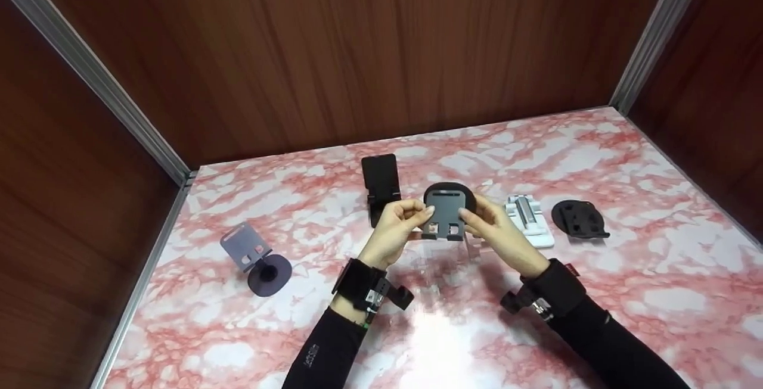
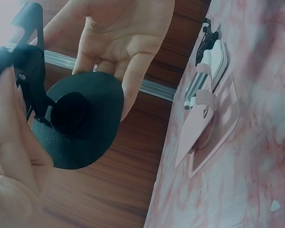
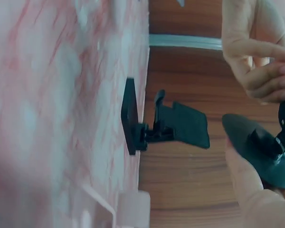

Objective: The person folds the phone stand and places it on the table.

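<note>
Both hands hold a phone stand (image 1: pixel 447 205) above the middle of the table, its grey plate facing the head camera. The left hand (image 1: pixel 390 231) pinches the plate's left edge, with the thumb on its face. On the other side, the right hand (image 1: pixel 503 235) grips with its thumb at the plate's right edge and fingers behind. The left wrist view shows the stand's round black base (image 2: pixel 88 121) and hinged arm from behind, with right-hand fingers partly hidden by the base. In the right wrist view, left-hand fingers (image 3: pixel 266 71) are curled at the plate's side.
A black stand (image 1: pixel 381 181) stands behind the left hand. A grey-purple stand (image 1: pixel 256 255) with a round base is at the left. On the right lie a white stand (image 1: pixel 536 228) and a folded black stand (image 1: pixel 578 219). A pink stand (image 2: pixel 228 128) stands beyond the hands. Wood-patterned walls enclose the table.
</note>
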`<move>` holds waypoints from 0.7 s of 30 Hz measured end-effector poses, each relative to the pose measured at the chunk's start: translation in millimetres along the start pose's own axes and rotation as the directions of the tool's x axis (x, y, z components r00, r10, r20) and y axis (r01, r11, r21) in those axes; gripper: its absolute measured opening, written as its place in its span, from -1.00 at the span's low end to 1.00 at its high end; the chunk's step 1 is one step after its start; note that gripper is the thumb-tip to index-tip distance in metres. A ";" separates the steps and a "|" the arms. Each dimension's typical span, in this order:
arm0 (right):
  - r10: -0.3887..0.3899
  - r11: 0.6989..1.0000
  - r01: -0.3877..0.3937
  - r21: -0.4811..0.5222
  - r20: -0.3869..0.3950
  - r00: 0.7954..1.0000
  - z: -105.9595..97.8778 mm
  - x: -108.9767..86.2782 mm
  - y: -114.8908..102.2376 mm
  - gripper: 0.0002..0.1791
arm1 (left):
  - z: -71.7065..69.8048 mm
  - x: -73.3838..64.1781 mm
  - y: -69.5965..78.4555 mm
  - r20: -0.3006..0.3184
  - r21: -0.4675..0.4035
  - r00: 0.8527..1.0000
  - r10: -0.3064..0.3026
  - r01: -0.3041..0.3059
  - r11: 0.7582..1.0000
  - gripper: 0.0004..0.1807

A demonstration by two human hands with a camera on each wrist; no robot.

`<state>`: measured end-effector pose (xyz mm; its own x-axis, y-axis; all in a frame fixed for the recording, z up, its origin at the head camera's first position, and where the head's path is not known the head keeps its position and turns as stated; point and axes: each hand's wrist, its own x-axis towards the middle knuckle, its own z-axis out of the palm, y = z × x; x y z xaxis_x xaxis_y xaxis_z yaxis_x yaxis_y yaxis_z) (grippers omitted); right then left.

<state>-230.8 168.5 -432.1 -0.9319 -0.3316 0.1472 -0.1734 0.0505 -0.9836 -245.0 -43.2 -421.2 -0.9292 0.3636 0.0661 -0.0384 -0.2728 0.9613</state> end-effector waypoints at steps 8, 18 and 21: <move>-0.009 1.000 0.009 -0.017 -0.004 1.000 -4.6 0.7 -2.3 -0.49 | 5.5 -2.3 -1.5 -0.038 0.092 0.999 0.038 -0.034 0.995 -0.80; -0.010 1.000 0.010 0.015 0.004 1.000 -9.6 0.0 -7.7 -0.51 | 12.8 -3.1 -6.9 -0.080 0.145 0.996 0.050 -0.038 0.989 -0.80; -0.003 1.000 0.003 0.025 0.011 1.000 -9.8 0.1 -7.9 -0.50 | 13.3 -3.1 -7.6 -0.083 0.166 0.994 0.065 -0.050 0.985 -0.84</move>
<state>-232.6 177.3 -423.3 -0.9279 -0.3417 0.1492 -0.1682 0.0264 -0.9854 -237.0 -30.4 -425.2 -0.9571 0.2699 0.1055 0.0696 -0.1393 0.9878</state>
